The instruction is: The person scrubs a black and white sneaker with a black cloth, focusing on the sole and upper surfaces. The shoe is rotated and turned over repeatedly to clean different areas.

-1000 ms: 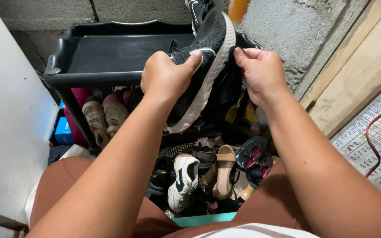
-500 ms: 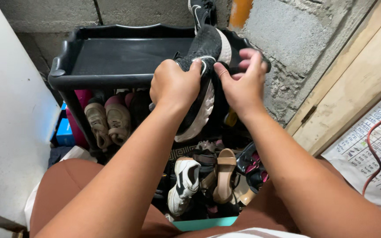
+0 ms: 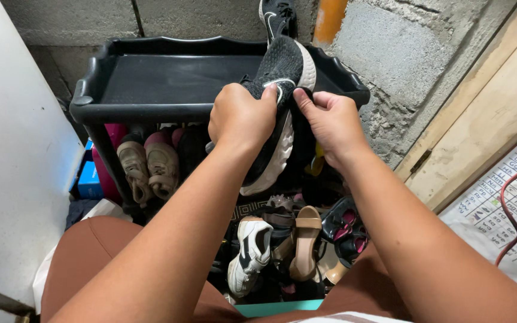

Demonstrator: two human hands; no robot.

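Hands grip a black sneaker point(image 3: 282, 101), the left hand point(image 3: 242, 119) and right hand point(image 3: 329, 122) both pinching it near the rack's point(image 3: 151, 110) top shelf; firm, even holds would best keep it from slipping onto the shoes below.

Single head-worn view, directed steeply downward and forward from above the person's lap, black shoe rack point(image 3: 151, 110) seen close, block wall point(image 3: 390, 54) behind it, no second view provided
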